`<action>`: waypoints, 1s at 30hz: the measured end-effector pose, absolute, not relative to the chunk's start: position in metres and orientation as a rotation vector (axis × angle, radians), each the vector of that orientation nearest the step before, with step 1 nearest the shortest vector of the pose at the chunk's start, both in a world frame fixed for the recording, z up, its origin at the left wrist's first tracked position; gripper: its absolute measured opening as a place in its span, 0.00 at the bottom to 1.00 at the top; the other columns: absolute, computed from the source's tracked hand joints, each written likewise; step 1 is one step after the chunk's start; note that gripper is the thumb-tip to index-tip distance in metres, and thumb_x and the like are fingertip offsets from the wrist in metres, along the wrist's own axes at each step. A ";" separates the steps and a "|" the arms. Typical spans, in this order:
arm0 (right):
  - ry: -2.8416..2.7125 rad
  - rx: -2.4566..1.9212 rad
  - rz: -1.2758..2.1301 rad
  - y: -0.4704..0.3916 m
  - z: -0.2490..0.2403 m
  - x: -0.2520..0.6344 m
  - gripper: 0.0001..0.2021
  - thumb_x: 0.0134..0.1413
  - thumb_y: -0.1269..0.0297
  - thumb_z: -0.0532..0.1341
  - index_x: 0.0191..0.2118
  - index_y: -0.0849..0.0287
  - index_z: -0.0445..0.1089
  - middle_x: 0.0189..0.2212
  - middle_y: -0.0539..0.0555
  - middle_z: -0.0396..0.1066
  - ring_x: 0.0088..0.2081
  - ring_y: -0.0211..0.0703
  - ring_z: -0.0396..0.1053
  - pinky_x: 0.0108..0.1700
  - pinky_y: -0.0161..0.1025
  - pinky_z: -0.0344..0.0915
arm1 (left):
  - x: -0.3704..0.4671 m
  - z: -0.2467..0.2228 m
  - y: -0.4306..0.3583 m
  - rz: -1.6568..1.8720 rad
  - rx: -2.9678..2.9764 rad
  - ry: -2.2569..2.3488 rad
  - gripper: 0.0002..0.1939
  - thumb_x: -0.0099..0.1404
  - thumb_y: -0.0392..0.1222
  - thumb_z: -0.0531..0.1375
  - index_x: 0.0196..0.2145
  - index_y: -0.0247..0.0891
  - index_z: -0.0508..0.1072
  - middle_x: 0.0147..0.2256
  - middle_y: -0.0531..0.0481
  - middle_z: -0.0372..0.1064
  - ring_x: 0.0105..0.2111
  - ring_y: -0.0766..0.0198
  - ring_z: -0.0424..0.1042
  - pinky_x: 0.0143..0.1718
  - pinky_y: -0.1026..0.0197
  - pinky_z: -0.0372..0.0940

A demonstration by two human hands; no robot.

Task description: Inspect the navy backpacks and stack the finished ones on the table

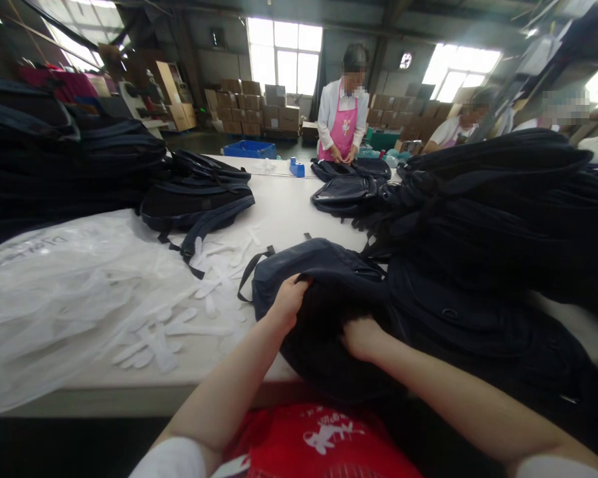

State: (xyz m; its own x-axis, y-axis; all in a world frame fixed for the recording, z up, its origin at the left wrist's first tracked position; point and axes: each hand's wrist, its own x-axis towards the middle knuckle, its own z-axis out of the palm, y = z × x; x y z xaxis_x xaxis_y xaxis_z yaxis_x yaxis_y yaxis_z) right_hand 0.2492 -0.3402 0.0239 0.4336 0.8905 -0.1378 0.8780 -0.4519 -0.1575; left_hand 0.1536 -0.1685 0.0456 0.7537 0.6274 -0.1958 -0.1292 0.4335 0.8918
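Note:
A dark navy backpack (309, 255) lies at the table's front edge, its dark opening turned toward me. My left hand (290, 302) is closed on the rim of that opening, with the fingers curled over the fabric. Inside the opening is my right hand (363, 337); its fingertips are lost in the dark interior, so what they touch is hidden. A black strap loop (246, 275) sticks out at the backpack's left side. Flat white strips (154, 345) are scattered on the table to the left of it.
Stacked dark backpacks (498, 192) crowd the right side, and another pile (70, 159) stands at left. A clear plastic bag (80, 292) spreads over the left front. Across the white table (279, 206) are a blue tape dispenser (296, 167) and a person in a pink apron (343, 123).

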 end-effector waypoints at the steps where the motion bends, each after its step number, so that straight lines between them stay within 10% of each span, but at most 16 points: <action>1: -1.620 -2.645 0.306 -0.350 0.026 0.254 0.14 0.54 0.62 0.63 0.45 0.64 0.70 0.44 0.61 0.69 0.47 0.52 0.66 0.51 0.49 0.63 | 0.154 0.045 -0.168 0.497 0.996 0.566 0.16 0.47 0.47 0.67 0.32 0.34 0.76 0.23 0.50 0.74 0.27 0.58 0.74 0.33 0.57 0.69; 10: -1.196 -2.756 -0.369 -0.405 0.035 0.296 0.07 0.57 0.64 0.56 0.39 0.60 0.67 0.38 0.60 0.68 0.43 0.50 0.65 0.44 0.42 0.61 | 0.163 0.033 -0.168 0.396 0.884 0.579 0.12 0.49 0.44 0.66 0.31 0.35 0.76 0.24 0.48 0.75 0.27 0.56 0.75 0.34 0.55 0.71; 23: -1.303 -2.616 0.480 -0.411 0.013 0.359 0.13 0.56 0.72 0.54 0.44 0.61 0.73 0.49 0.59 0.72 0.50 0.45 0.69 0.50 0.33 0.61 | 0.141 0.059 -0.146 -0.318 1.587 -0.335 0.30 0.48 0.49 0.70 0.49 0.38 0.75 0.49 0.42 0.73 0.50 0.50 0.71 0.50 0.55 0.66; 30: -1.252 -2.595 0.723 -0.390 -0.004 0.360 0.21 0.56 0.67 0.56 0.57 0.60 0.65 0.52 0.61 0.70 0.47 0.51 0.71 0.48 0.41 0.67 | 0.237 -0.005 -0.189 -0.021 2.508 -0.129 0.31 0.67 0.56 0.53 0.63 0.40 0.58 0.65 0.42 0.50 0.66 0.54 0.47 0.66 0.46 0.38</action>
State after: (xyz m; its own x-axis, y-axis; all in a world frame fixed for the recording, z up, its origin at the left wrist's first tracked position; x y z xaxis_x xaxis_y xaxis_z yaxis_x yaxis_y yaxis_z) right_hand 0.3597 -0.3899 -0.0041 0.5296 0.7723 -0.3507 0.6898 -0.6328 -0.3519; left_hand 0.2369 -0.1886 -0.0046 0.9951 -0.0975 0.0154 -0.0878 -0.8031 0.5893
